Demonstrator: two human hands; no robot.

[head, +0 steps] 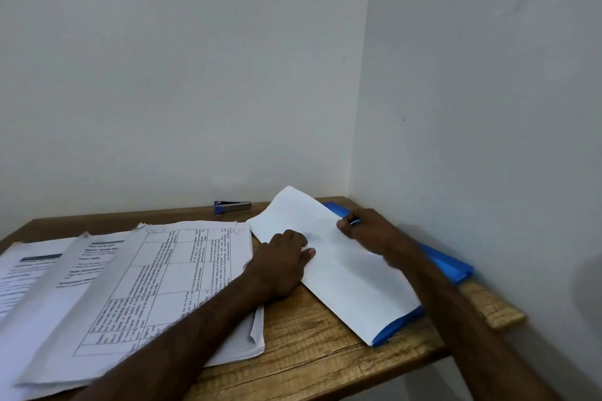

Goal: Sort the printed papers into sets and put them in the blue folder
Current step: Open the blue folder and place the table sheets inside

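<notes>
Presses left hand (pixel 283 257) flat on a white paper set (pixel 345 280) lying over the blue folder (pixel 448 265) at the wooden table's (pixel 325 355) right corner; pinches the set's far edge with right hand (pixel 369 233). Printed stacks (pixel 146 286) alongside.

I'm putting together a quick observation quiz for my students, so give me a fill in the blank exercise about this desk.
The white sheets lie on a ____ folder.
The stapler sits at the far edge of the table, by the ____.
The printed papers lie to the folder's ____.
Missing words: blue; wall; left.
</notes>
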